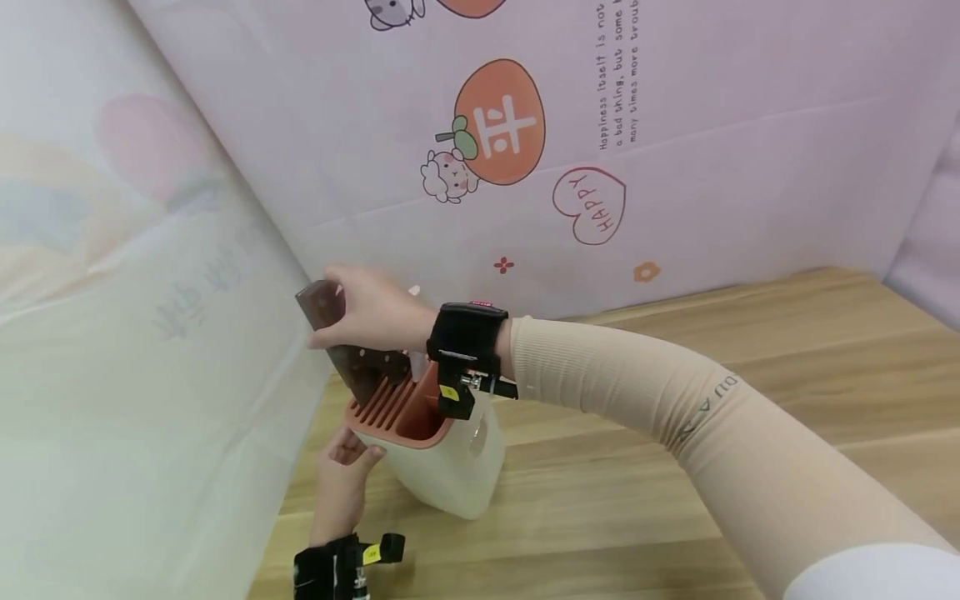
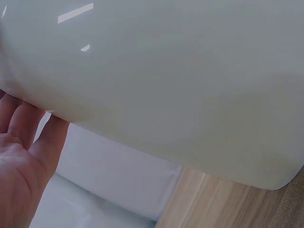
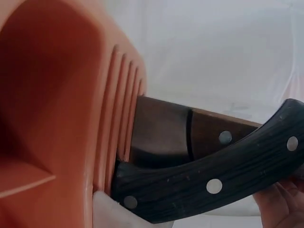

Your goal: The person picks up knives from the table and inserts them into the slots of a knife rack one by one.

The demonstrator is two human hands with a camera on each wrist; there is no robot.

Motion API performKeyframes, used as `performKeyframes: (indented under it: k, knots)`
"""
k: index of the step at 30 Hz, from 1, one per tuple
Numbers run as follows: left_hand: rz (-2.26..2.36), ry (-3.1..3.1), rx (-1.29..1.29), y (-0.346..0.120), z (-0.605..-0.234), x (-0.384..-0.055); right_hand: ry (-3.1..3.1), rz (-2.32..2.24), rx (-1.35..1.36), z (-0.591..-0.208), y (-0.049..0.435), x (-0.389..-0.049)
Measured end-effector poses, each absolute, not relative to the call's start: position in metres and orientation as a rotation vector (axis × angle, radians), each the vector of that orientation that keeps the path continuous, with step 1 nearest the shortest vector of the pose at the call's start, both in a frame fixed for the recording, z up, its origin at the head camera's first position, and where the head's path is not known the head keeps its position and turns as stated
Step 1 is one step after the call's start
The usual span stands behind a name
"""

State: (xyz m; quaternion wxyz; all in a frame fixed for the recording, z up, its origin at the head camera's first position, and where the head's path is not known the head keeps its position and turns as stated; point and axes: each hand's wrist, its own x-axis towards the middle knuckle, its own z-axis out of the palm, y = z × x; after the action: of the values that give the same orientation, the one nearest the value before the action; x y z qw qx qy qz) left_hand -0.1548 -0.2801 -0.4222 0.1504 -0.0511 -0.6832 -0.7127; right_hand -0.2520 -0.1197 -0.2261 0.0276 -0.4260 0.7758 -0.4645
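Note:
A cream knife block [image 1: 450, 475] with an orange slotted top [image 1: 390, 421] stands upright on the table. With its thumb and fingers, my right hand [image 1: 375, 308] grips the brown riveted handle of a knife [image 1: 321, 302]. In the right wrist view, this knife's metal part [image 3: 161, 130] enters an outer slot, its lower blade hidden inside. Beside it, a second knife with a black riveted handle [image 3: 213, 183] sits in the slots. My left hand [image 1: 348, 467] holds the block's near left side below the rim; some of its fingertips are hidden in the left wrist view.
A pale thing [image 3: 111, 211] sticks up from the block beside the black handle. Wider compartments lie right of the slots. Printed cloth walls [image 1: 675, 167] stand close behind and to the left. The wooden tabletop [image 1: 637, 483] extends to the right.

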Motion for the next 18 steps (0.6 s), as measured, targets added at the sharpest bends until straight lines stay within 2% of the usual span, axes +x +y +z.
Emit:
performKeyframes:
  k: [5, 18]
  knots:
    - [-2.065, -1.926, -0.193, -0.282, -0.421, -0.156, 2.370, -1.404, -1.330, -0.227, -0.121, -0.250]
    - [-2.048, -2.026, -0.105, -0.296, -0.419, -0.146, 2.369, -1.278, -1.290, -0.227, -0.114, -0.239]
